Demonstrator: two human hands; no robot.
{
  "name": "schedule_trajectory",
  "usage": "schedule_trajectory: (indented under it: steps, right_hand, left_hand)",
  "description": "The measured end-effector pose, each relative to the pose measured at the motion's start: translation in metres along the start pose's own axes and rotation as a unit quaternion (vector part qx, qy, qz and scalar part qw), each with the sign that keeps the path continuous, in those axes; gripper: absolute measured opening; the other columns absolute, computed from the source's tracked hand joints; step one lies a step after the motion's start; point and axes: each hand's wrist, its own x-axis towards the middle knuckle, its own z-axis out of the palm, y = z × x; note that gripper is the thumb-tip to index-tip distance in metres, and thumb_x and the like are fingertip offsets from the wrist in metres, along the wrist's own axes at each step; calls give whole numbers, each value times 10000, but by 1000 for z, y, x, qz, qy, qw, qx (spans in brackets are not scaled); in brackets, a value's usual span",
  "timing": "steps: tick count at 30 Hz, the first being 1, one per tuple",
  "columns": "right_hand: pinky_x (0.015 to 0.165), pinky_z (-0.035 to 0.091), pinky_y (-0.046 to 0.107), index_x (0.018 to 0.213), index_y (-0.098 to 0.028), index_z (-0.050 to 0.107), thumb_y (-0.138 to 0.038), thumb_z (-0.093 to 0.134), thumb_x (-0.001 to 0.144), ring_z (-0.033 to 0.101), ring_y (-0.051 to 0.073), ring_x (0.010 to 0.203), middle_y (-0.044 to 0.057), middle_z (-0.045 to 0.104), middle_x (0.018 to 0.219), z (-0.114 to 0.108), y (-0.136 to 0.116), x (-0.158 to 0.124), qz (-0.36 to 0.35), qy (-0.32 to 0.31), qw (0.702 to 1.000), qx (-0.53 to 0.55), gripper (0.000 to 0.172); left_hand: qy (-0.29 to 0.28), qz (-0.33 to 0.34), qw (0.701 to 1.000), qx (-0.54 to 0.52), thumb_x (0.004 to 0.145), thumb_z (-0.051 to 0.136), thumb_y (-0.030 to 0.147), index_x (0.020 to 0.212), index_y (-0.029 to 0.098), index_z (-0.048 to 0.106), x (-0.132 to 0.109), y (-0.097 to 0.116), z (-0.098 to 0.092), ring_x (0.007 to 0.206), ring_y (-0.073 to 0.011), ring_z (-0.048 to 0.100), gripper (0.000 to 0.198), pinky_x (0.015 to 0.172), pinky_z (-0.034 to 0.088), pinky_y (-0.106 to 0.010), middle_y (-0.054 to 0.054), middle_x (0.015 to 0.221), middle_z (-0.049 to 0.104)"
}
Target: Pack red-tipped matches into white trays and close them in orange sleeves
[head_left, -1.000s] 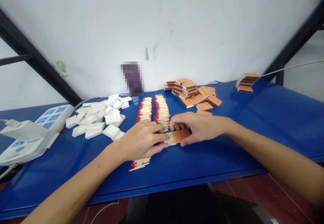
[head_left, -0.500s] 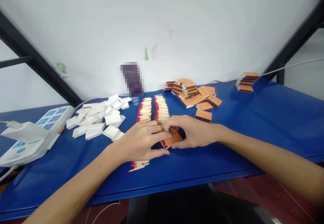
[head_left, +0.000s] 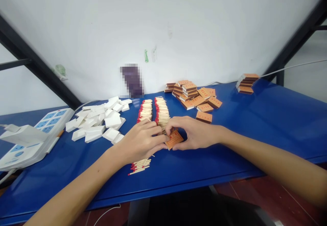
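Note:
An orange matchbox (head_left: pixel 175 139) lies between my two hands, low over the blue table. My right hand (head_left: pixel 190 132) grips it, fingers curled over the far side and thumb on the near side. At the box's left end, my left hand (head_left: pixel 146 139) presses with its index finger and thumb; the exact contact is partly hidden. Two long rows of red-tipped matches (head_left: pixel 161 109) lie just beyond the hands. A looser bunch of matches (head_left: pixel 140 165) shows below my left hand.
White inner trays (head_left: pixel 112 120) lie heaped at the left, beside a power strip (head_left: pixel 53 120). Orange matchboxes (head_left: pixel 189 90) are piled near the wall, with another small stack (head_left: pixel 246 83) at the far right. The blue table's front edge (head_left: pixel 178 187) runs close below my hands.
The matchbox's tray has slid into its sleeve, so the red match heads at its left end no longer show. My left thumb has closed in against the box.

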Motion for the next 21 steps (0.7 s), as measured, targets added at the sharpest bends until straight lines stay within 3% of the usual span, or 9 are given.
schedule_trajectory:
  steps: [9, 13, 18, 21]
  right_hand:
    - [768, 413, 279, 979, -198, 569, -201, 783, 784, 547, 155, 848, 1, 629, 957, -1, 0, 0, -16, 8, 1000, -14, 289]
    - [736, 428, 277, 949, -195, 562, -190, 750, 767, 538, 147, 796, 2, 616, 920, -5, 5, -1, -31, 47, 997, -43, 262]
    - [759, 467, 304, 939, -191, 571, -206, 682, 763, 573, 170, 838, 30, 628, 933, -43, 16, -7, -27, 211, 971, -105, 208]
    - [784, 486, 319, 950, -208, 575, -231, 638, 800, 595, 178, 856, 29, 637, 960, -84, 39, -25, 37, 357, 916, -177, 164]
  left_hand:
    - [14, 7, 1000, -10, 1015, 533, 305, 1009, 183, 676, 1, 1, -1, 831, -187, 625, 189, 800, 456, -347, -37, 911, 699]
    - [46, 6, 999, -2, 1001, 542, 231, 1111, 193, 668, 2, 0, -2, 828, -191, 620, 171, 767, 466, -341, -48, 924, 694]
    - [107, 12, 994, 1, 957, 558, 114, 1225, 174, 626, 1, -2, -4, 818, -183, 615, 283, 744, 465, -338, -59, 931, 681]
    - [131, 11, 991, 0, 932, 552, 74, 1186, 170, 630, -1, -5, -7, 793, -175, 608, 283, 725, 465, -333, -58, 914, 668]
